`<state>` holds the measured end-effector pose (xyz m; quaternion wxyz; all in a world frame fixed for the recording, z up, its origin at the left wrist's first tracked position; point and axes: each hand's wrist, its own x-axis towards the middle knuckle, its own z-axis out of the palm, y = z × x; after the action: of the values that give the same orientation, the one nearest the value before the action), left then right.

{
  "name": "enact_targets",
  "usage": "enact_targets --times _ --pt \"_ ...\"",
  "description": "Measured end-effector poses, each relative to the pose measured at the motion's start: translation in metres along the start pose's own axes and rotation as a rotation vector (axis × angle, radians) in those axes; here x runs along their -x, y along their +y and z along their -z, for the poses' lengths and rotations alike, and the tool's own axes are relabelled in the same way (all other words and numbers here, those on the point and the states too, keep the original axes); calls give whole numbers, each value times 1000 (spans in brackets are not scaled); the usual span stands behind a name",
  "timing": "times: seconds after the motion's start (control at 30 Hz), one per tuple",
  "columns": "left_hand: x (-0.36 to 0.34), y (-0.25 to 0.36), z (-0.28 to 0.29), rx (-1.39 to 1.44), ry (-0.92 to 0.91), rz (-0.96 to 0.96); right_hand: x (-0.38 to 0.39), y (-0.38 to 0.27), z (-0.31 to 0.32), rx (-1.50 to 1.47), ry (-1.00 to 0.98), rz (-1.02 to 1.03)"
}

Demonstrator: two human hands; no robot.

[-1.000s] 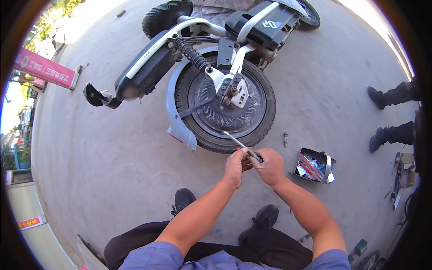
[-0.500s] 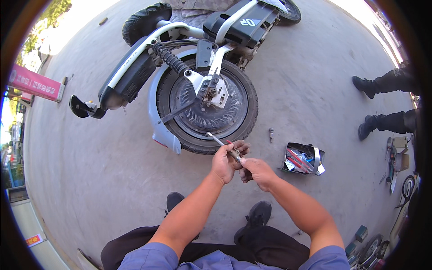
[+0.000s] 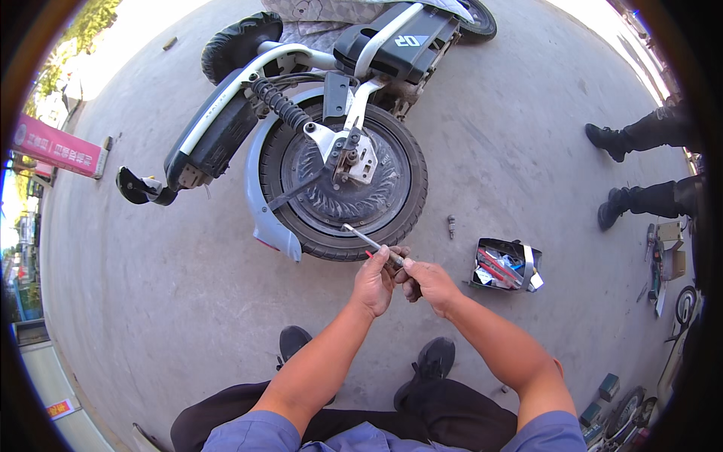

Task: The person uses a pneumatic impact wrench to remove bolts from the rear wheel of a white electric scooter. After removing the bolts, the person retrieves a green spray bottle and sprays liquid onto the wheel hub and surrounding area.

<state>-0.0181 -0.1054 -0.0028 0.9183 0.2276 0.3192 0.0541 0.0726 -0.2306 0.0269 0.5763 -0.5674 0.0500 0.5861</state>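
A slim silver metal rod (image 3: 363, 239) with a bent tip slants from my hands toward the rim of a scooter wheel (image 3: 399, 207). The tip appears at the hub's near edge; contact is hard to judge. My left hand (image 3: 373, 286) grips the rod's near part between thumb and fingers, and a small red piece (image 3: 370, 255) sticks out beside its thumb. Close by on the right, my right hand (image 3: 433, 285) pinches the rod's near end. My fingers partly hide the held end. The electric scooter (image 3: 384, 49) lies on its side, its hub wheel facing up.
A small black box of tools (image 3: 503, 273) stands right of my hands. Beyond it lies a short metal part (image 3: 452, 226). Another person's legs (image 3: 655, 135) are at the right. A pink sign (image 3: 60, 147) is at the left; tools and wheels (image 3: 629, 414) sit lower right.
The red piece has swung from the right side of my left thumb to its left. My left fingers have curled in more. The view has shifted slightly; the scooter stays put.
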Motion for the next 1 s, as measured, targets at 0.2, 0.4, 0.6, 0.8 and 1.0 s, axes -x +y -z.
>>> enact_targets --times 0.2,0.4,0.6,0.8,1.0 --pt "-2 -10 5 -75 170 55 2 1 -6 993 323 641" --pt "-4 -9 -1 -86 143 9 -1 12 -5 998 425 743" --pt "2 -1 -3 138 -49 42 -1 -1 4 63 -14 -2" --pt "-2 -16 4 117 92 -4 -13 15 -1 489 174 381" --pt "-1 -16 5 51 -2 73 -1 -2 3 45 -21 -101"
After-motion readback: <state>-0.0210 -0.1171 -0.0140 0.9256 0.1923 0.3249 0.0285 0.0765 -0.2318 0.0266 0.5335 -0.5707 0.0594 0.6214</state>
